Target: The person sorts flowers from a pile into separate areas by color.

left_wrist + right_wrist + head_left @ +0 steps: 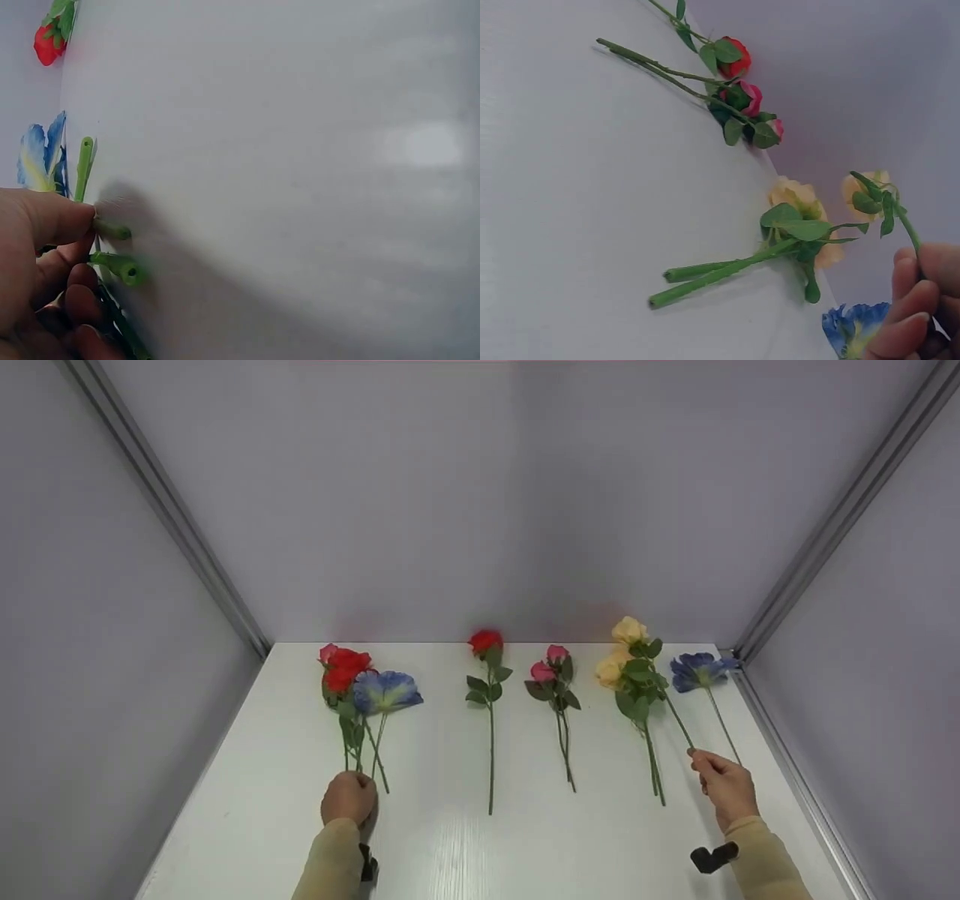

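At the left, a red flower (347, 666), a pink rose (327, 652) and a blue flower (388, 692) lie bunched with their stems crossing. My left hand (349, 797) pinches stems at the lower end of this bunch. Green stem ends (116, 264) poke past its fingertips in the left wrist view; exactly which stems it grips is hard to tell. My right hand (725, 787) holds a yellow rose (868, 193) by its stem, bloom raised off the table. Below that bloom, more yellow roses (799, 196) lie on the table. A second blue flower (701, 671) lies beside the right hand.
A single red rose (486, 643) lies mid-table, with pink roses (544, 670) to its right. The white table (450, 855) meets a grey back wall (420, 510), and side walls stand left and right. Metal rails (795, 765) run along the corners.
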A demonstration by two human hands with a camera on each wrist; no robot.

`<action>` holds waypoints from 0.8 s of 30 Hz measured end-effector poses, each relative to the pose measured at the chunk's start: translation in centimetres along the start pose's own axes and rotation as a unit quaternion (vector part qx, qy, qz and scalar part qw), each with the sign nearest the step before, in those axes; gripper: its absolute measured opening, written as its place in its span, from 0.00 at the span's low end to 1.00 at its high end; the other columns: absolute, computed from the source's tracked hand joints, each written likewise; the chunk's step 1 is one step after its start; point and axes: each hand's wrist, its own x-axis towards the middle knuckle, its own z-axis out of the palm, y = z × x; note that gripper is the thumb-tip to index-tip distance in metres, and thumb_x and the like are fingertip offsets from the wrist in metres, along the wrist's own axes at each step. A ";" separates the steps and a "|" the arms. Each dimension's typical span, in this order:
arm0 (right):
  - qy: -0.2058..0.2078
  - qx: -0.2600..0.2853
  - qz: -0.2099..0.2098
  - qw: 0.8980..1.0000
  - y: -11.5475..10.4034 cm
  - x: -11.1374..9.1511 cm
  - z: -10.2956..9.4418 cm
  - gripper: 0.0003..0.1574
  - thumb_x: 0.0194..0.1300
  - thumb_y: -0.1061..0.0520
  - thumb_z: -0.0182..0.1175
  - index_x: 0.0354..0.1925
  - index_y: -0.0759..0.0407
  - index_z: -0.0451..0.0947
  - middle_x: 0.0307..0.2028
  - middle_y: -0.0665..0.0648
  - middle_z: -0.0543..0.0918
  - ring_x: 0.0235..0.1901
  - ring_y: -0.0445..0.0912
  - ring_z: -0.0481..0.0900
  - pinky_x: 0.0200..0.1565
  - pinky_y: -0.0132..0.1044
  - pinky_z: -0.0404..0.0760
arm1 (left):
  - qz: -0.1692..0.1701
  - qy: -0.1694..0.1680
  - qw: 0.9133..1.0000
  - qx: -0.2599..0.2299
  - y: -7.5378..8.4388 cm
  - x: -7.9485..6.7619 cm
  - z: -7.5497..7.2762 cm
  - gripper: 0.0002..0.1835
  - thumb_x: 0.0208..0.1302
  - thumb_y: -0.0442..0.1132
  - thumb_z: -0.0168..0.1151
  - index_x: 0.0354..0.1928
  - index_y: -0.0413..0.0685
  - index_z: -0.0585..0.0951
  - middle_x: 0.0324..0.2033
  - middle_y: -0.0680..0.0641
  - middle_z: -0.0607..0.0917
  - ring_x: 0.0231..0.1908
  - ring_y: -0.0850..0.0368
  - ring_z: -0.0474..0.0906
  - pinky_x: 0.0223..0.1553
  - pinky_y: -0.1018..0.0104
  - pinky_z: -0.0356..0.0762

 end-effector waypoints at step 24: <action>-0.035 -0.301 -0.038 0.952 3.5 -0.7 4.6 0.18 0.68 0.49 0.57 0.44 0.64 0.78 0.35 0.55 0.81 0.37 0.49 0.78 0.40 0.45 0.75 | 0.003 0.001 1.000 -0.001 0.1 -0.3 0.0 0.09 0.62 0.37 0.55 0.26 0.45 0.80 0.23 0.49 0.79 0.23 0.53 0.73 0.25 0.59 0.71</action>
